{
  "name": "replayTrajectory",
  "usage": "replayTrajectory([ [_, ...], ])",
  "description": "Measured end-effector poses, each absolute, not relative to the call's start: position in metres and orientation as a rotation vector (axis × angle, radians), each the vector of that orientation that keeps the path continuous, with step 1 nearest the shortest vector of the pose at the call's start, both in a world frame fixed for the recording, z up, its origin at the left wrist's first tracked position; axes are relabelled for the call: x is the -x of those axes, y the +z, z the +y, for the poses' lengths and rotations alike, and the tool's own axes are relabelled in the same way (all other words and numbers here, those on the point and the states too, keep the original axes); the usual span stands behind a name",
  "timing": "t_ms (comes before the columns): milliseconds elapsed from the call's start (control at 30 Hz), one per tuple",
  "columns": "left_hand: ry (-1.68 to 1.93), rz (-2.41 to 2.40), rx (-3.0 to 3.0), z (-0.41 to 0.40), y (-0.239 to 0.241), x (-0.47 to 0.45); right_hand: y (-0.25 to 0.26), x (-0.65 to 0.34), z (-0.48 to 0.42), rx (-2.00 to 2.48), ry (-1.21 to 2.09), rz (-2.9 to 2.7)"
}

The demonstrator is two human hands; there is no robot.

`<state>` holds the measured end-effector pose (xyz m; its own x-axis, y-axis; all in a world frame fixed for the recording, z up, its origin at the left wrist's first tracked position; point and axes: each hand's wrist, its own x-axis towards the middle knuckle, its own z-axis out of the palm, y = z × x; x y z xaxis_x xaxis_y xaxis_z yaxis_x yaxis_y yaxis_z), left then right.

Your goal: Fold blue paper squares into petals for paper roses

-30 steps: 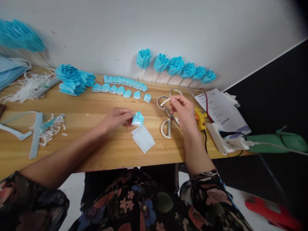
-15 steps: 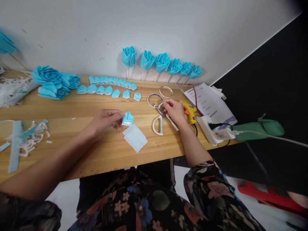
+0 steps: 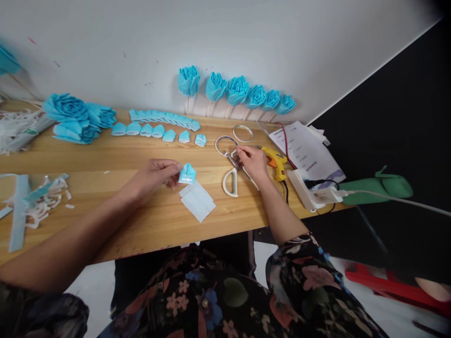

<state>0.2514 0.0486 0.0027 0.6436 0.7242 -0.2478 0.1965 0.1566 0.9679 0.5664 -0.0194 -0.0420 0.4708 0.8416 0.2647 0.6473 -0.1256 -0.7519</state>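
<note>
My left hand pinches a folded blue petal by its left edge, with a pale strip along the petal's bottom. Just below it, pale blue fabric squares lie overlapped on the table. My right hand is closed, thumb and fingertips together, above a pair of scissors with white handles. Whatever those fingertips hold, if anything, is too small to make out. Behind the right hand lies a yellow glue gun.
Folded petals line the table's back, near two tape rolls. Blue fabric roses on sticks lean against the wall; more roses lie left. Scraps are at far left; a power strip and papers at right.
The view has shifted very slightly. My right hand has moved a little to the left above the scissors; my left hand still holds the petal in the same place.
</note>
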Motion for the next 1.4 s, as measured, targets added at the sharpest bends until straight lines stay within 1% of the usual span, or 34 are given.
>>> replayTrajectory([
  [133,0.435,0.843,-1.394,0.048,0.004,-0.252,-0.042,-0.565,-0.018,1.792,0.399,-1.15],
  [267,0.437,0.84,-1.392,0.047,0.003,-0.252,-0.038,-0.561,-0.019,1.744,0.437,-1.123],
  [500,0.438,0.854,-1.373,0.047,0.006,-0.252,-0.028,-0.567,-0.021,1.79,0.426,-1.058],
  [667,0.435,0.864,-1.336,0.046,0.006,-0.253,-0.03,-0.574,-0.021,1.799,0.379,-0.98],
  [800,0.438,0.864,-1.317,0.046,0.005,-0.253,-0.035,-0.577,-0.021,1.838,0.372,-1.051],
  [1033,0.447,0.858,-1.341,0.046,0.004,-0.254,-0.031,-0.576,-0.024,1.898,0.243,-1.223],
  [1400,0.438,0.841,-1.359,0.047,0.001,-0.253,-0.025,-0.58,-0.035,1.917,0.292,-1.448],
])
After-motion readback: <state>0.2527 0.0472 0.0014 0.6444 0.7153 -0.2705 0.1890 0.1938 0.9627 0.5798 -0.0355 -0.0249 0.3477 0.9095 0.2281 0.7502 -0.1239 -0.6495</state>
